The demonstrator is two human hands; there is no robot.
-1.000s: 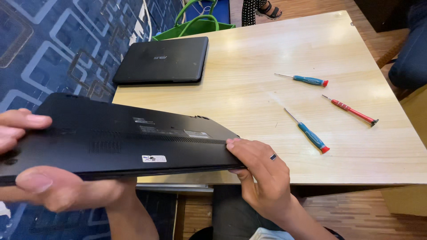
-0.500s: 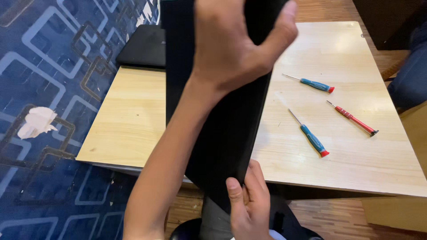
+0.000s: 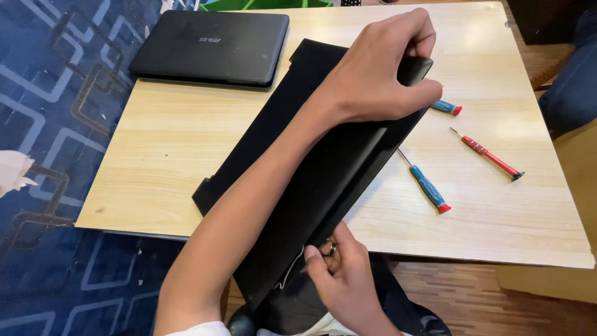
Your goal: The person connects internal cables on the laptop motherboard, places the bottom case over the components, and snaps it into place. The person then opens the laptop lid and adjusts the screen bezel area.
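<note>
A black laptop body (image 3: pixel 311 155) lies slanted across the wooden table (image 3: pixel 161 162), its near end sticking out past the front edge. My left hand (image 3: pixel 379 81) reaches over it and grips its far end. My right hand (image 3: pixel 339 274), with a ring on one finger, holds the near end just below the table edge, where a thin gap shows along the casing. A blue-handled screwdriver (image 3: pixel 428 185) lies just right of the laptop. A second blue one (image 3: pixel 446 107) is partly hidden behind my left hand.
A closed black laptop (image 3: pixel 211 46) sits at the table's far left. A red screwdriver (image 3: pixel 488 154) lies on the right side. A green bag (image 3: pixel 249 5) is beyond the far edge. White scrap (image 3: pixel 12 171) lies on the blue patterned carpet (image 3: pixel 50 93). A blue-clothed leg (image 3: pixel 572 81) is at right.
The laptop went from flat in front of me, to upright, to slanted down onto the table. My left hand shifted to its far end, my right to the near end.
</note>
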